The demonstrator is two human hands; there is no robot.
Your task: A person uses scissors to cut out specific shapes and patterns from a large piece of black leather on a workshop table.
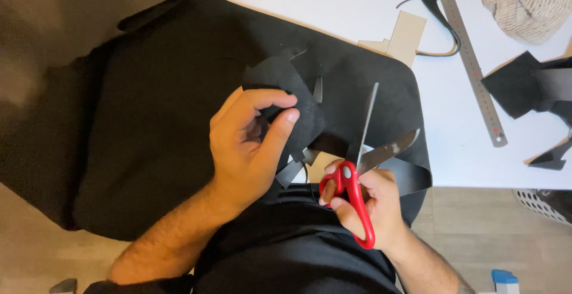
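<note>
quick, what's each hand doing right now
Left hand: closed, pinching a black cut piece.
Right hand: closed on the red-handled scissors, blades open.

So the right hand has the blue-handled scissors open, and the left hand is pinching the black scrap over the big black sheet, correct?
Not quite: the scissors have red handles, not blue, as the head view shows. The rest holds: the right hand holds them with blades open, and the left hand pinches the black scrap over the big black sheet.

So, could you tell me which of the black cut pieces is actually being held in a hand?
The black piece pinched in the left hand, beside the open red scissors; the other black pieces lie untouched on the white table.
</note>
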